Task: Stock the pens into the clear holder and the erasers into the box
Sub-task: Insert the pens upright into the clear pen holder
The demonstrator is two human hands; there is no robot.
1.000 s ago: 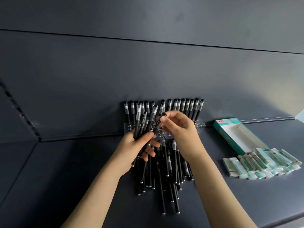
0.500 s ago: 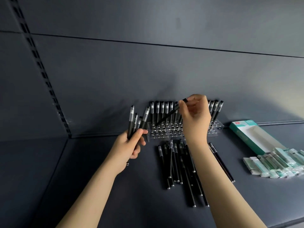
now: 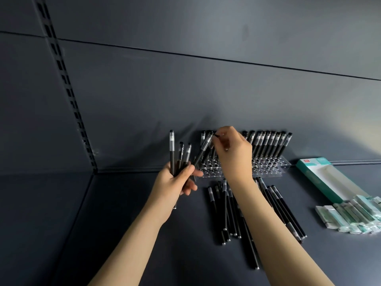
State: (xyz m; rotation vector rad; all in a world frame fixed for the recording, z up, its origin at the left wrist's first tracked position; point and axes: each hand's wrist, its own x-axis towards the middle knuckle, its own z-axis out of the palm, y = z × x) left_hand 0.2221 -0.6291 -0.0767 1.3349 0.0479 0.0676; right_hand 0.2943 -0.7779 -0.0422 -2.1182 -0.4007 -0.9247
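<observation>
Pinching one pen (image 3: pixel 203 150) over the clear holder's (image 3: pixel 266 169) left end.

No legible text is showing: print on the pen barrels (image 3: pixel 182 152) and the box's (image 3: pixel 321 178) red corner label is blurring out.

Both bare forearms are reaching forward and up from the bottom edge of the head view. The left hand (image 3: pixel 178 178) is sitting lower and to the left, its fingers curling around a small bundle of pens (image 3: pixel 179 155) with the thumb pressing across the front. The right hand (image 3: pixel 233 149) is raised higher, wrist bending forward, thumb and forefinger pinching the cap end of a single pen (image 3: pixel 203 149) that is slanting down toward the left hand.
</observation>
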